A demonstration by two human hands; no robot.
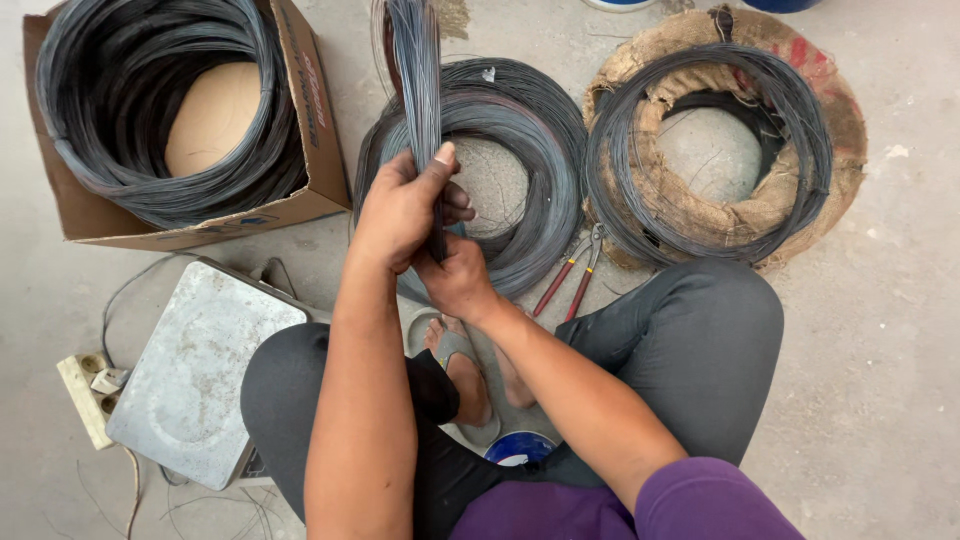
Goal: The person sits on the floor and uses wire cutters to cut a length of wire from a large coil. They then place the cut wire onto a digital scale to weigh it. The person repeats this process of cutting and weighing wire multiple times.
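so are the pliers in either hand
No, the pliers lie on the floor, while the left hand and right hand grip a wire bundle.

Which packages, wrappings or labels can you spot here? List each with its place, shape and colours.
Cardboard box: upper left on the floor, open, brown, with red and blue print on its sides, holding a grey wire coil.
Burlap wrapping: upper right, ring-shaped, tan with a red mark, around another wire coil.
No screens or signs.
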